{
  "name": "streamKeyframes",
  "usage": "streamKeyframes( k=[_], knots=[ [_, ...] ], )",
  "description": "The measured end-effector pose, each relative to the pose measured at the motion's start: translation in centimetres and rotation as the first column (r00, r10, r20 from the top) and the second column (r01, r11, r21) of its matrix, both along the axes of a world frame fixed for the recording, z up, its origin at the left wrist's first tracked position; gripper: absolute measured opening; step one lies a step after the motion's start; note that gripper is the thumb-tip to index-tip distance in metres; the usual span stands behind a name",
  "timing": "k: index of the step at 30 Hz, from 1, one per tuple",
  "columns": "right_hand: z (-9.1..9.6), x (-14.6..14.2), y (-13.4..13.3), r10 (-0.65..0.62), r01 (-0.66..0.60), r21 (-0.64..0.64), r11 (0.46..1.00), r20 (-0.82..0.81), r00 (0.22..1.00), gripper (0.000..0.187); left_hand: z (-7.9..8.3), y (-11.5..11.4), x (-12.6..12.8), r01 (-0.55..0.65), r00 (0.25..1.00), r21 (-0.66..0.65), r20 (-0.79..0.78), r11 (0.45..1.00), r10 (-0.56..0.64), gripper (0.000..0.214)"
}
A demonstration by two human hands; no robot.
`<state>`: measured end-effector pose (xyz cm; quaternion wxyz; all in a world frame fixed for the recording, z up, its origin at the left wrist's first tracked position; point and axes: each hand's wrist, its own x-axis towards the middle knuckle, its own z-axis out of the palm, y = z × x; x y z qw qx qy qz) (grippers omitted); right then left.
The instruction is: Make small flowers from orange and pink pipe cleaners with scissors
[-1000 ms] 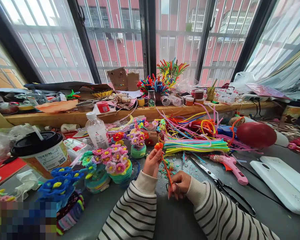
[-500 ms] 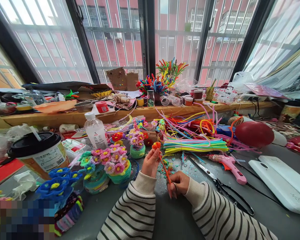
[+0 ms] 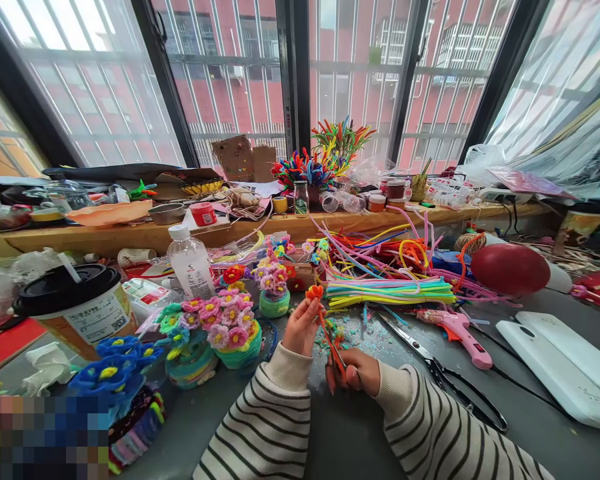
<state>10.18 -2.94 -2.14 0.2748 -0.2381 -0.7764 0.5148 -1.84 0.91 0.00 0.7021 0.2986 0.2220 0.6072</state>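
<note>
My left hand [image 3: 301, 328] pinches the top of an orange-red pipe cleaner stem [image 3: 329, 337], just below its small orange flower head [image 3: 314, 292]. My right hand [image 3: 354, 372] is closed around the lower end of the same stem, close to the grey table. Both arms wear black-and-white striped sleeves. Just left of my left hand stands a pink pipe cleaner flower pot [image 3: 231, 328], and behind it a smaller pink and green one [image 3: 274, 288]. Bits of cut fuzz lie on the table under the stem.
A bundle of coloured pipe cleaners [image 3: 390, 290] lies beyond my hands. Scissors [image 3: 443, 373] and a pink glue gun [image 3: 457, 331] lie to the right, white cases [image 3: 563, 367] further right. A lidded cup [image 3: 80, 307], a bottle [image 3: 193, 261] and blue flowers [image 3: 113, 373] stand at left.
My right hand has turned and shifted slightly left along the stem's lower end. The left hand and the flower head stay almost where they were.
</note>
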Motion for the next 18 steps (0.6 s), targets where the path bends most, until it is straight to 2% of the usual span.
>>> streamKeyframes(
  k=[10,18],
  knots=[
    [-0.7,0.1,0.2,-0.11,0.108,0.12,0.987,0.013,0.994,0.061,0.2,-0.2,0.2,0.006,0.998,-0.006,-0.06,1.0,-0.006,0.014],
    [-1.6,0.0,0.2,-0.274,0.275,0.034,0.961,-0.024,0.961,0.053,0.4,-0.2,0.3,-0.045,0.997,-0.034,-0.061,0.998,0.043,0.016]
  ],
)
